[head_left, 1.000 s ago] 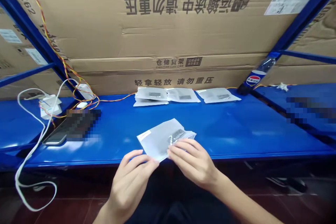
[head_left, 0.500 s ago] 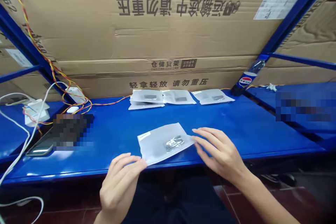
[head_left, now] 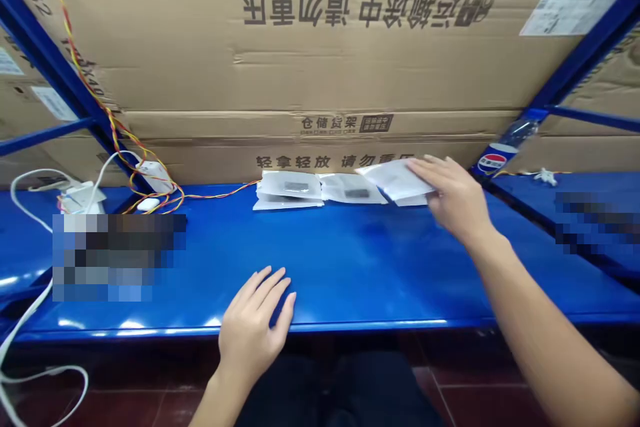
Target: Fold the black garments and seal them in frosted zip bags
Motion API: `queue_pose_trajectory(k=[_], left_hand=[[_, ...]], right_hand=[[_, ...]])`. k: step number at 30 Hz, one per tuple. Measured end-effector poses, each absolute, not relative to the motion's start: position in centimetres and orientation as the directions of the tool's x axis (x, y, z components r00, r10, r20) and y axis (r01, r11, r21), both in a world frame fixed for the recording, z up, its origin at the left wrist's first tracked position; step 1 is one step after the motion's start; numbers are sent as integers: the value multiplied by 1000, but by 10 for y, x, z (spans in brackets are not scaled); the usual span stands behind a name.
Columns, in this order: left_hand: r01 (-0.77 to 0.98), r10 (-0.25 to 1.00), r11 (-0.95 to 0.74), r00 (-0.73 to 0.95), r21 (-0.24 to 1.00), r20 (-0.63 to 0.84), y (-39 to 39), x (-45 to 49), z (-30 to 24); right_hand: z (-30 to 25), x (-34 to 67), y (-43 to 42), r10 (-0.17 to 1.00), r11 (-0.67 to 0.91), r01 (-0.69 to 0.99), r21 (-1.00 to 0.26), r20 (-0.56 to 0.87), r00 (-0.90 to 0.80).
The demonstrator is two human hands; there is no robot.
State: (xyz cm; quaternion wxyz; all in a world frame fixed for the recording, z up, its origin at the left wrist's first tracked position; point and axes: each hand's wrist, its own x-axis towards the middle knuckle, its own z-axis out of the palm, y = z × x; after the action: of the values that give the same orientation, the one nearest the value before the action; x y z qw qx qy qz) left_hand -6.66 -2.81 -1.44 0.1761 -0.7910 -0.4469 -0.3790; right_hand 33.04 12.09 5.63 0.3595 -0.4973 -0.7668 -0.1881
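My right hand (head_left: pixel 455 197) reaches to the back of the blue shelf (head_left: pixel 310 260), its fingers closed on the right end of a frosted plastic bag (head_left: pixel 397 180). That bag is tilted over another white bag (head_left: pixel 417 200), which it partly covers. My left hand (head_left: pixel 257 317) rests at the front edge of the shelf with its fingers stretched out, holding nothing. Against the cardboard lie more frosted bags: one in the middle (head_left: pixel 353 188) and a stacked pair at the left (head_left: pixel 291 185), with dark flat items showing through.
A Pepsi bottle (head_left: pixel 493 159) leans by the right blue post. At the left are a white plug adapter (head_left: pixel 155 177), tangled red and yellow wires, a white cable (head_left: pixel 27 320) and a blurred-out dark object (head_left: pixel 135 240). A large cardboard box (head_left: pixel 300 80) walls off the back.
My right hand has carried the bag from the front of the shelf to the back right row. The left hand has let go of it and lies flat at the front edge.
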Motion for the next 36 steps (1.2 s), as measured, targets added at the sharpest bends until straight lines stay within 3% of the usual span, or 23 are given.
queue_pose_trajectory(k=[3,7,12,14,16,19,21,25,29,32,34,36], left_hand=[[861,562,-508,313,20,766,-28,-63,-17],[867,557,-498,322,-3,765,-29,-62,-19],[874,571,-487,320,-2,756,-28,-65,-22],[874,566,-487,311,5,763,-27,-65,-22],[870,566,-494,315,8,762,-27,-65,-21],[867,571,-499,323,6,755,-27,-64,-19],[867,566,-497,323,2,758,-27,-63,-17],[872,565,-489,326,-10,758,-26,-63,-15],[873,582,-487,325,-1,745,-27,-61,-15],[878,599,-473,260,72,757,-28,-58,-13],[876,645,-457,207,154,735,-26,-58,-6],[844,748,-430,135,320,650,-17,-62,7]], right_hand=[[49,365,152,695,266,927,-263,719,4],[24,377,166,830,235,880,-412,556,39],[13,363,157,815,148,796,-587,528,237],[13,345,152,852,109,705,-701,432,297],[12,322,150,928,93,579,-810,281,244],[12,284,160,999,13,221,-975,22,39],[12,263,174,997,-70,2,-998,-70,-25],[9,234,198,985,-70,-158,-985,-93,143],[15,223,195,949,43,-277,-960,-47,312],[33,226,180,927,170,-331,-928,37,372],[46,229,168,942,234,-386,-892,110,316],[56,230,157,980,196,-420,-886,163,113]])
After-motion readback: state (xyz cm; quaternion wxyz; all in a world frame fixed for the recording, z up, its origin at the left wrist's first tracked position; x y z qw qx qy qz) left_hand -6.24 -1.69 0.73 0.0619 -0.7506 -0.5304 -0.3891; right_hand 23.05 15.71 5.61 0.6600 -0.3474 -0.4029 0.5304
